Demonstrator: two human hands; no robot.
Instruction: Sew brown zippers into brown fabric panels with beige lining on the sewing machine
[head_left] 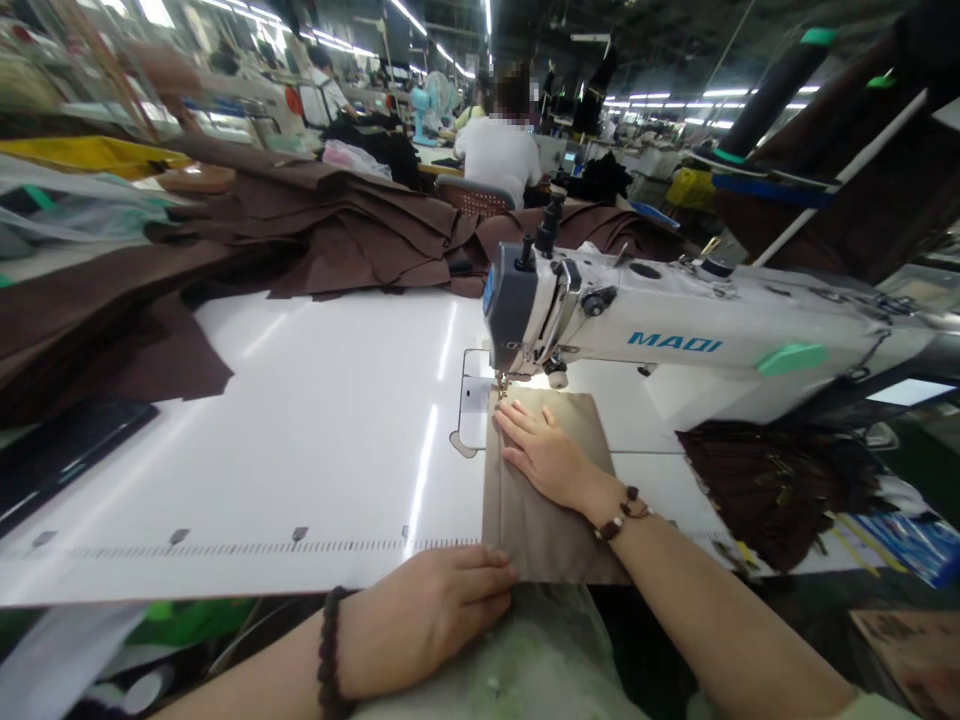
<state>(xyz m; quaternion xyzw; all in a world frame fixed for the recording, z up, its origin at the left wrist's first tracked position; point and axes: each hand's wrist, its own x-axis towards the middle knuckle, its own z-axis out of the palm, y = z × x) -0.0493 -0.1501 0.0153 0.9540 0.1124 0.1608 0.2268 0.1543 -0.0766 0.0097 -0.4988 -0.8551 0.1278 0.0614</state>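
A flat brown fabric piece (551, 540) lies on the white table, its far edge beneath the needle area of a white sewing machine (600, 310). My right hand (547, 455) rests flat on the fabric just in front of the presser foot (501, 382), fingers stretched out. At the table's front edge, my left hand (442, 610) pinches the fabric's near left corner, fingers pressed together and the thumb hidden. The fabric's left edge runs nearly straight from that corner toward the needle.
Brown cut fabric (360, 220) is heaped along the back and left. A black phone-like slab (67, 455) lies at left. Dark brown pieces (780, 490) lie right of the machine. A ruler strip (240, 548) runs along the front edge. Ahead sits a person in white (499, 155).
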